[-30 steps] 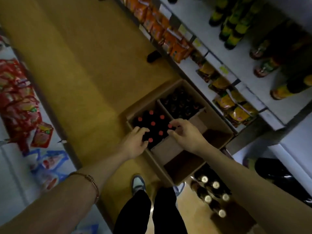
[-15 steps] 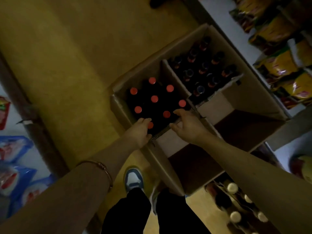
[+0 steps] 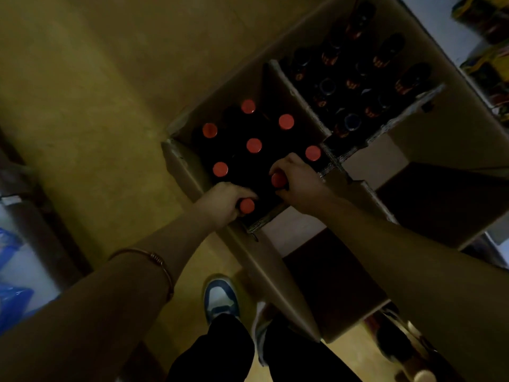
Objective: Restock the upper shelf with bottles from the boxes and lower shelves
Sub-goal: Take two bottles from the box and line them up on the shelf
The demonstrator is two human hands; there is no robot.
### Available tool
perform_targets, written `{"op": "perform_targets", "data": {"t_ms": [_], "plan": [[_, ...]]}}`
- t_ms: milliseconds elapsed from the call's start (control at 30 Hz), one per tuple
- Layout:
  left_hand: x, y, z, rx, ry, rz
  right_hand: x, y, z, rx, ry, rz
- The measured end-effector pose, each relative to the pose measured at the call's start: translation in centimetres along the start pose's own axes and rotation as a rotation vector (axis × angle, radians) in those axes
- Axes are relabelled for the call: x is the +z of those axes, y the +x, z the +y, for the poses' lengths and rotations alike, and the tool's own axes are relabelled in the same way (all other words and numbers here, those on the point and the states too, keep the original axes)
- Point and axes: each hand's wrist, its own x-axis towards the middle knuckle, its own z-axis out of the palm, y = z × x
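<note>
Bottles: dark, red-capped bottles (image 3: 254,145) stand upright in the near-left compartment of the cardboard box (image 3: 181,161) on the floor.
Left hand (image 3: 223,204): fingers curled round the nearest bottle's neck (image 3: 247,205).
Right hand (image 3: 298,183): fingers gripping a neighbouring bottle (image 3: 278,180).

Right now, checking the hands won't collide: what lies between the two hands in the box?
In the head view, only dark bottle shoulders; the left hand and right hand each grip a red-capped bottle.
</note>
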Motion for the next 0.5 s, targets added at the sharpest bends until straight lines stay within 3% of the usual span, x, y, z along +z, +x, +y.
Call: {"op": "perform_targets", "data": {"t_ms": [133,267,433,500], "plan": [[0.0,1.8,-0.2,-0.001,0.262,-0.121,-0.2,2.1,0.7,-0.028,-0.130,-0.089],[0.5,2.6,-0.3,0.013,0.382,-0.130,0.0,3.4,1.1,-0.048,-0.157,-0.095],[1.3,3.1,-0.6,-0.008,0.427,-0.098,0.1,3.2,1.2,-0.006,0.047,0.012],[1.3,3.1,-0.4,-0.016,0.412,-0.092,0.6,3.0,1.0,0.050,0.020,0.070]]}}
